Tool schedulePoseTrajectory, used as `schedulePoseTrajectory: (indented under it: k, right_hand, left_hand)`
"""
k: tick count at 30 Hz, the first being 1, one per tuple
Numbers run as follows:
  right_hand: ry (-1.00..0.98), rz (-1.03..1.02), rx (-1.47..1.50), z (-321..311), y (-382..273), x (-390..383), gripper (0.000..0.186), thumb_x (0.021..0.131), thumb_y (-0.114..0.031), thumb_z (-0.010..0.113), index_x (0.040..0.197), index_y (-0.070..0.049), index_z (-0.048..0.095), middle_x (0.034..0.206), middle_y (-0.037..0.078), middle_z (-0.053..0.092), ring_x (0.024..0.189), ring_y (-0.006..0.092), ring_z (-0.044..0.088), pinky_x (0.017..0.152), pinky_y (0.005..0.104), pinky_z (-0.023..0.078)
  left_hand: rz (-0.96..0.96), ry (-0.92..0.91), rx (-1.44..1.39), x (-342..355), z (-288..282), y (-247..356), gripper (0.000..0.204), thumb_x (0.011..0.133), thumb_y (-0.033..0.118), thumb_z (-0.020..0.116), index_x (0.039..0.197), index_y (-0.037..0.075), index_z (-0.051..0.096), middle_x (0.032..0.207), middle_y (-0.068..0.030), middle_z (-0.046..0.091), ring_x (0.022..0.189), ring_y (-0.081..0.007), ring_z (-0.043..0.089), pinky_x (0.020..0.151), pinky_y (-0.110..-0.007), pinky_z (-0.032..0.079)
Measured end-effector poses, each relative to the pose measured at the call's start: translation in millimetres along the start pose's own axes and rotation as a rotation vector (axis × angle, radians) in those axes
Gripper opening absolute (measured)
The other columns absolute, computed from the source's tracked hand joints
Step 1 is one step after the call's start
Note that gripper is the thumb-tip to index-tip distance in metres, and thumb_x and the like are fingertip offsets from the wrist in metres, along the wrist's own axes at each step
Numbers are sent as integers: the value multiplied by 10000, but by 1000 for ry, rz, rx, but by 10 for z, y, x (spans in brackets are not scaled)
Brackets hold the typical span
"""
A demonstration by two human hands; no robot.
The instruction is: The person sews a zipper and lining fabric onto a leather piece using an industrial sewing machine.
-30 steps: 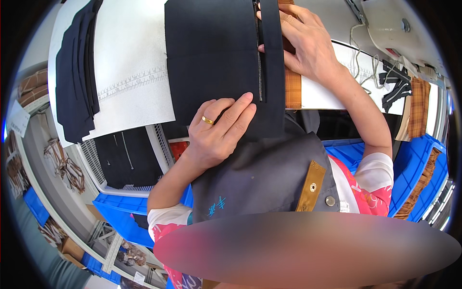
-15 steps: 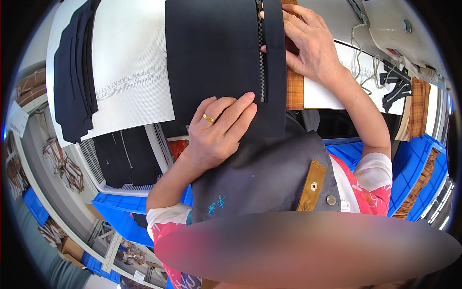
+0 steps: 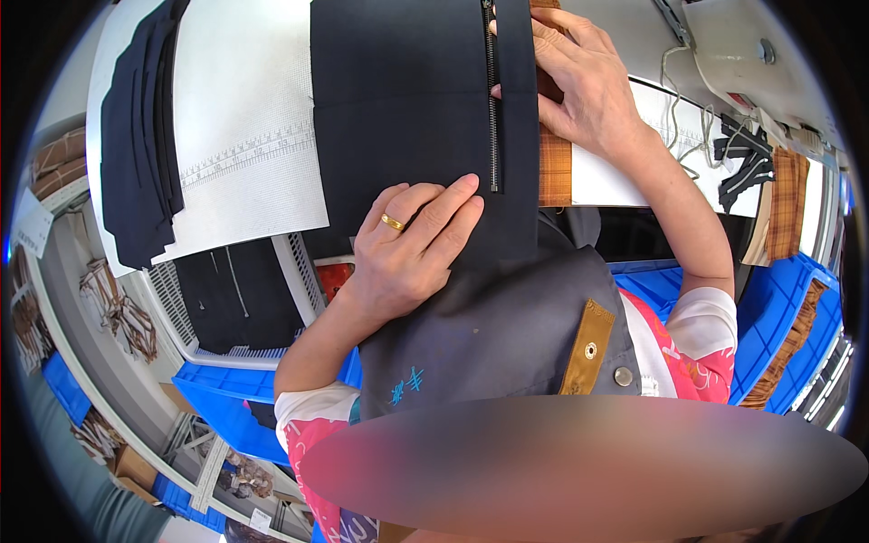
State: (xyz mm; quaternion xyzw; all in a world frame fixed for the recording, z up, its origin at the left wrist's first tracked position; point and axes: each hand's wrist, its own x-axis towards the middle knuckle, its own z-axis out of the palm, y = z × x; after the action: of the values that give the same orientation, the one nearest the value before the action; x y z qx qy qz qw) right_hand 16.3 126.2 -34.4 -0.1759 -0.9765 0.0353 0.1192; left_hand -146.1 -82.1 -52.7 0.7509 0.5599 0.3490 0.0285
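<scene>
A black fabric panel (image 3: 398, 118) lies across the white work table. A metal zipper (image 3: 491, 127) runs along its right part, its lower end close to my left fingertips. My left hand (image 3: 412, 235), with a gold ring, rests on the panel with fingers stretched out. At the right edge, my right hand (image 3: 588, 90) is closed around the fabric strip beside the zipper. Its fingertips show at the zipper line; the rest of those fingers is hidden behind the strip. Orange-brown plaid cloth (image 3: 555, 167) shows from under the panel's right side.
A stack of black fabric pieces (image 3: 140, 136) lies at the left of the white table (image 3: 244, 81). Loose black zippers (image 3: 747, 163) and a cord (image 3: 670, 90) are on the right. A white basket (image 3: 303, 262) and blue bins (image 3: 783, 335) stand below table height.
</scene>
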Motion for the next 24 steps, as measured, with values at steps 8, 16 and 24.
schedulePoseTrajectory:
  k: [8, 16, 24]
  right_hand:
    - [1, -6, -12, 15, 4, 6, 581, 766, -291, 696, 1265, -44, 533, 1345, 135, 512, 1183, 353, 465, 974, 467, 401]
    - [85, 40, -37, 133, 25, -44, 551, 801, -408, 725, 1259, -119, 620, 1268, 61, 624, 1232, 308, 496, 986, 443, 410]
    - [170, 17, -31, 136, 22, -24, 520, 761, -306, 722, 1230, -119, 599, 1330, 32, 576, 1219, 282, 495, 956, 438, 428]
  left_hand:
    - [-10, -74, -9, 24, -123, 10, 491, 573, 46, 690, 1063, 32, 704, 1191, -66, 663, 966, -214, 603, 847, -389, 499]
    - [-56, -565, -117, 346, -531, -68, 700, 670, 410, 817, 1231, 48, 606, 1327, -60, 560, 1108, -274, 570, 1019, -531, 377]
    - [21, -36, 146, 828, 17, -638, 416, 834, 293, 714, 1160, 50, 628, 1179, -55, 597, 1065, -231, 586, 978, -479, 401]
